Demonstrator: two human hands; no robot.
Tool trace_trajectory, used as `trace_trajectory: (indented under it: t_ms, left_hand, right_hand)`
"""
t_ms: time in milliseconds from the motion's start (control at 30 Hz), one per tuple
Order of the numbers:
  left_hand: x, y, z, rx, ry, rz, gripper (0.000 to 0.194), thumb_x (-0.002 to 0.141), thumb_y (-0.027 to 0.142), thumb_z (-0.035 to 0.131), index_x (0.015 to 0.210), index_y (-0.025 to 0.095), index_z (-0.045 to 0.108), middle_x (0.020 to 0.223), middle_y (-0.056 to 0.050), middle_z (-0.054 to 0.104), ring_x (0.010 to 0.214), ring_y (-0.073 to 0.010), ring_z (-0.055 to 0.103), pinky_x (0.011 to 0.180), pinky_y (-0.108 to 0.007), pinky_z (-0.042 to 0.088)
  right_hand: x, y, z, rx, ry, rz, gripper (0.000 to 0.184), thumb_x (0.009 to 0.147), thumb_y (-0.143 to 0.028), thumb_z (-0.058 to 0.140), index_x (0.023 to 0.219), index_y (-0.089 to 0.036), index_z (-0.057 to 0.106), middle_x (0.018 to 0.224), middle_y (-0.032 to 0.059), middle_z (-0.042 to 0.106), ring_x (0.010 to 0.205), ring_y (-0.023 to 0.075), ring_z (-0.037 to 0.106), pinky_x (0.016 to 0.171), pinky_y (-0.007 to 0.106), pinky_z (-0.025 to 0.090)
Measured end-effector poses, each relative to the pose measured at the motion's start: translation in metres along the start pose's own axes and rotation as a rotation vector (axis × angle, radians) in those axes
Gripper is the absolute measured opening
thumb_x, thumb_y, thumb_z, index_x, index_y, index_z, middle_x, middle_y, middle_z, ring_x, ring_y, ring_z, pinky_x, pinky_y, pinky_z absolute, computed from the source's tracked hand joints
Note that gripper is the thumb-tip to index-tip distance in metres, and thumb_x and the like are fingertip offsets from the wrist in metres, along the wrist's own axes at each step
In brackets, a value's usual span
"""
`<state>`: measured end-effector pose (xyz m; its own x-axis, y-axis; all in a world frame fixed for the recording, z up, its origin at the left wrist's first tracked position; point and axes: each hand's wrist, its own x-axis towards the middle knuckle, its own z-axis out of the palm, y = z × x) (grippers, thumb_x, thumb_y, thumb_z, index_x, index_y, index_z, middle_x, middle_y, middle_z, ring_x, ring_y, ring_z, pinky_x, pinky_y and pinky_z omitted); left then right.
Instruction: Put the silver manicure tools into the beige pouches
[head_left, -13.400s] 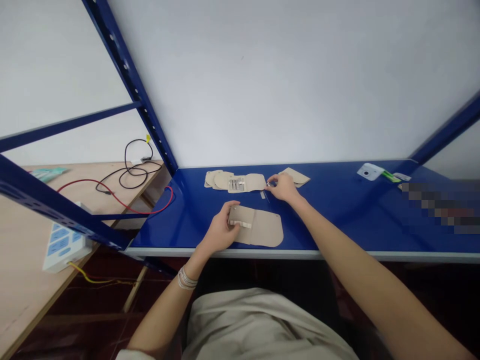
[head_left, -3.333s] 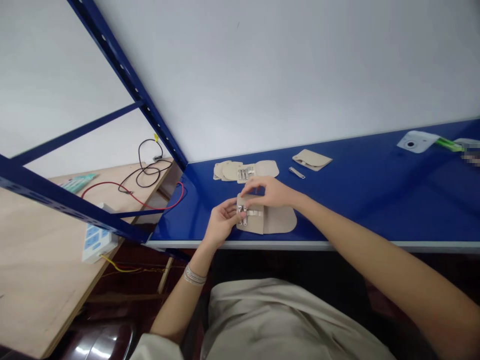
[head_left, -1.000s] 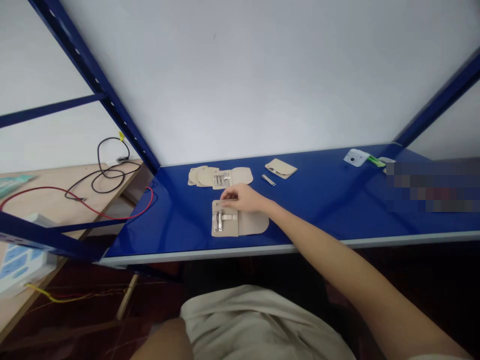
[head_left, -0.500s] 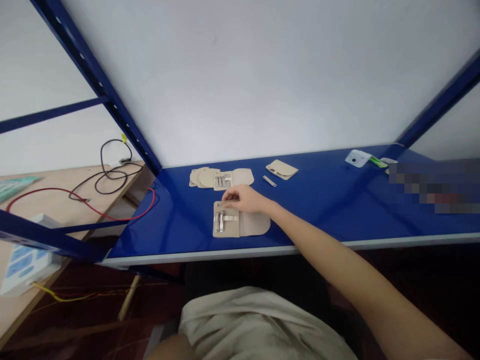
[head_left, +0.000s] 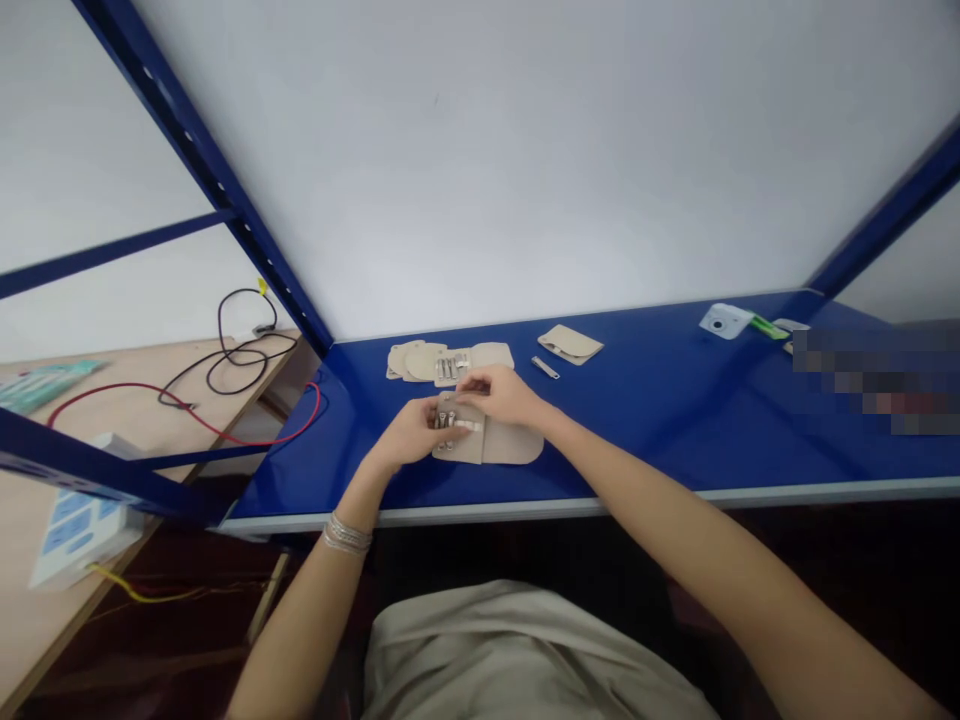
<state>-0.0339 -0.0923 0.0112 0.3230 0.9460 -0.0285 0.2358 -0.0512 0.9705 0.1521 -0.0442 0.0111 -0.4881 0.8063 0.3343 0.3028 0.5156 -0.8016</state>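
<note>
blue surface [head_left: 660, 430] bearing two open beige leather cases. the nearer case [head_left: 514, 447] lay beneath both hands, left hand [head_left: 405, 435] and right hand [head_left: 502, 393] close together, fingers on its metal tools [head_left: 447, 425]; grip not discernible. beyond, apart from the hands: the other case [head_left: 487, 356], one folded pouch [head_left: 570, 344], one loose metal clipper [head_left: 545, 367].

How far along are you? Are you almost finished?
Done: one tan case on the blue shelf already has metal tools in its loops. In hand: your left hand and right hand are on a second tan case, tools in place. Left: a loose metal clipper, a small tan pouch and round tan pieces.
</note>
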Motion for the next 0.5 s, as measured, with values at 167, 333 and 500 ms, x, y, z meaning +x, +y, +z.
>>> trace_trajectory:
  t_ms: [167,333,500]
  left_hand:
    - [-0.021,-0.019,0.001,-0.16,0.111,-0.025,0.052,0.064,0.035,0.082,0.107,0.011,0.064,0.096,-0.009,0.071,0.08,-0.0193,0.066,0.075,-0.031,0.054]
    - [-0.04,-0.03,0.003,-0.14,0.208,0.027,0.055,0.068,0.039,0.079,0.112,0.012,0.061,0.1,-0.01,0.07,0.087,-0.0215,0.067,0.08,-0.033,0.054]
    - [-0.045,-0.027,0.008,-0.079,0.202,0.057,0.054,0.07,0.041,0.077,0.113,0.013,0.061,0.101,-0.009,0.07,0.089,-0.021,0.067,0.08,-0.031,0.054]
  right_hand:
    - [0.006,0.021,-0.039,-0.352,0.383,0.231,0.026,0.078,-0.031,0.067,0.098,-0.014,0.07,0.09,0.0093,0.072,0.08,0.0203,0.065,0.079,0.034,0.05]
    - [0.001,0.055,-0.073,-0.665,0.35,0.678,0.039,0.07,-0.036,0.075,0.098,-0.01,0.07,0.102,0.0198,0.068,0.104,0.0319,0.062,0.087,0.04,0.048]
    - [-0.001,0.057,-0.071,-0.657,0.358,0.697,0.018,0.071,-0.021,0.07,0.086,-0.01,0.071,0.095,0.0202,0.069,0.098,0.0305,0.064,0.086,0.04,0.049]
